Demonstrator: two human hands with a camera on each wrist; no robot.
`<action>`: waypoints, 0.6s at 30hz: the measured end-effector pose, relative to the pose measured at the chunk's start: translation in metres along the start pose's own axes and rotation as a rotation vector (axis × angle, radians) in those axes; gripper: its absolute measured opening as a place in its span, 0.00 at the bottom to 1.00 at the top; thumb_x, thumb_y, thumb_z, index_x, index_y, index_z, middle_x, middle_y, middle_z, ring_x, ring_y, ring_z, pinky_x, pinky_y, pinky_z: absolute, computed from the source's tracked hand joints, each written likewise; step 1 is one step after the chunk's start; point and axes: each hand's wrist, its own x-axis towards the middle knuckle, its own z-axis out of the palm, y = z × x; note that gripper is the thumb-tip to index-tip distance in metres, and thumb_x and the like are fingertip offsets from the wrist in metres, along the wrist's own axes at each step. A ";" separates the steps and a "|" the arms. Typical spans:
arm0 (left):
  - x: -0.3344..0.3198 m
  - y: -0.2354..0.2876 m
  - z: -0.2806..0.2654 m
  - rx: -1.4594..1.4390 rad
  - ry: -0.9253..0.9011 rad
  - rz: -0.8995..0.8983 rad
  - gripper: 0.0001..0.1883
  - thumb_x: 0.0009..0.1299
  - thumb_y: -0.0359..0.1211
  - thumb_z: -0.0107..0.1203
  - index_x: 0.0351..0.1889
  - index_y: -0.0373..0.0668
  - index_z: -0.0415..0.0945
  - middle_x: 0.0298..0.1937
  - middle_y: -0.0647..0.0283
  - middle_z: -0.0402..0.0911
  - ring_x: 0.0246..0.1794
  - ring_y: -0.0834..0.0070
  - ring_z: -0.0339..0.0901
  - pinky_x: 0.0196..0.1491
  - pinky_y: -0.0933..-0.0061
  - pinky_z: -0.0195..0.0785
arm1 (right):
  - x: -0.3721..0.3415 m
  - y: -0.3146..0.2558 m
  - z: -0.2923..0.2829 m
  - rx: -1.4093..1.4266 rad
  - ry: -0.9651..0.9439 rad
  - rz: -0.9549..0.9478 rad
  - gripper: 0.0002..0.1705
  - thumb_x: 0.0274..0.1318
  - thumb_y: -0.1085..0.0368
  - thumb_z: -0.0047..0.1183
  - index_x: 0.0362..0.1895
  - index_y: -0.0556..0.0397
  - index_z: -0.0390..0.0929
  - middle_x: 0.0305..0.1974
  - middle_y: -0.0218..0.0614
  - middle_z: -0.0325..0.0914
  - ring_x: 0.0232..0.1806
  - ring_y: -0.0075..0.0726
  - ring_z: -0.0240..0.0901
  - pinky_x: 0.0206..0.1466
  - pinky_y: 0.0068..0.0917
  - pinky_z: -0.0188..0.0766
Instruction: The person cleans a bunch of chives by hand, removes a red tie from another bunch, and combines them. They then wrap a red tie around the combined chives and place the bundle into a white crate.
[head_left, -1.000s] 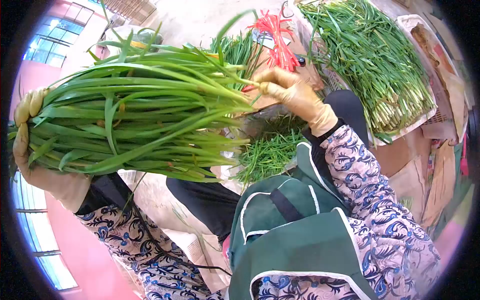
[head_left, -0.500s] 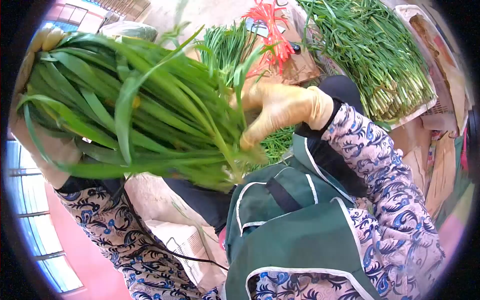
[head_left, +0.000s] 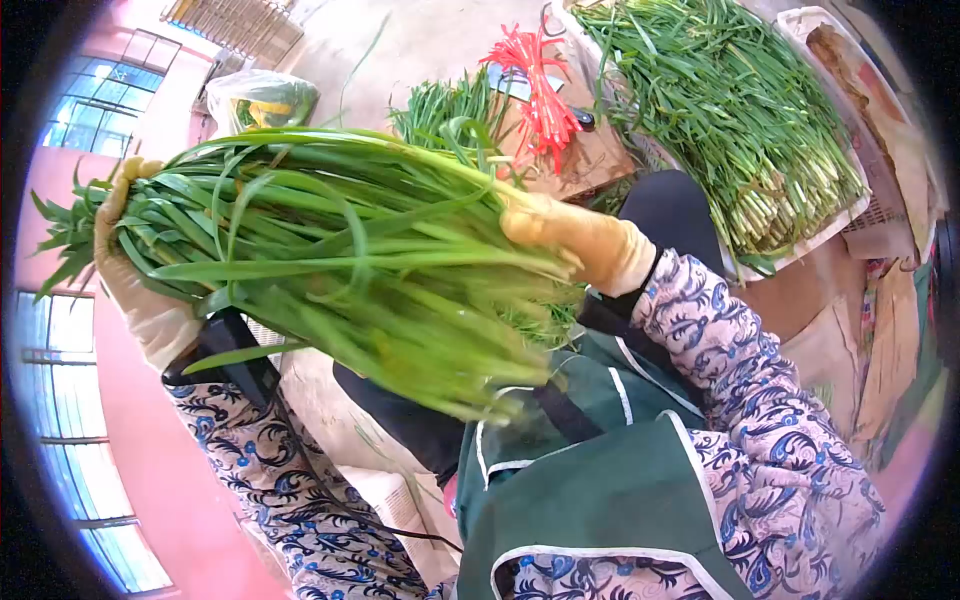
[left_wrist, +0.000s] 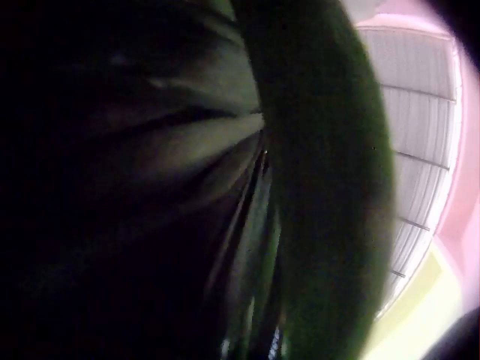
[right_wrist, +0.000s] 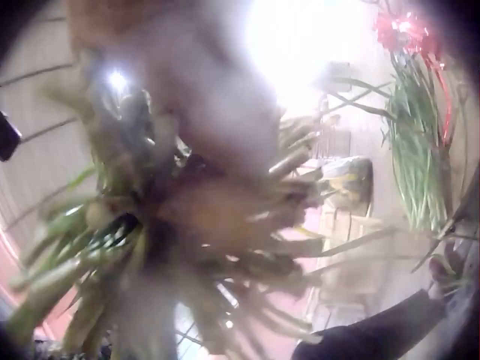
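Observation:
A large bunch of long green leafy stalks (head_left: 330,230) hangs sideways between two gloved hands. The left hand (head_left: 135,260) grips it around the leaf end, leaf tips sticking out beyond the glove. At the pale stem ends, the right hand (head_left: 585,240) has its fingers curled on the upper stalks; their tips are hidden. The lower stalks are blurred. Dark leaves (left_wrist: 330,180) fill much of the left wrist view. In the right wrist view the blurred right hand (right_wrist: 202,97) is among the splayed stem ends (right_wrist: 67,270).
A crate of green stalks (head_left: 740,130) stands at upper right. Red ties (head_left: 540,95) lie on a brown board (head_left: 595,165), with a smaller green bunch (head_left: 445,110) beside it. A plastic bag (head_left: 265,100) sits at upper left; loose greens lie below the held bunch.
Since half a second ago, the right hand has gone from spread fingers to curled ones at the stem ends. The left hand has moved down and right, and the bunch has swung with it.

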 end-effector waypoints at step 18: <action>0.002 -0.003 -0.037 0.143 0.193 0.179 0.15 0.72 0.35 0.49 0.49 0.34 0.78 0.45 0.54 0.82 0.42 0.67 0.82 0.45 0.66 0.81 | -0.006 0.007 -0.014 0.195 -0.362 -0.007 0.61 0.48 0.26 0.53 0.74 0.53 0.47 0.70 0.49 0.56 0.67 0.47 0.61 0.64 0.45 0.65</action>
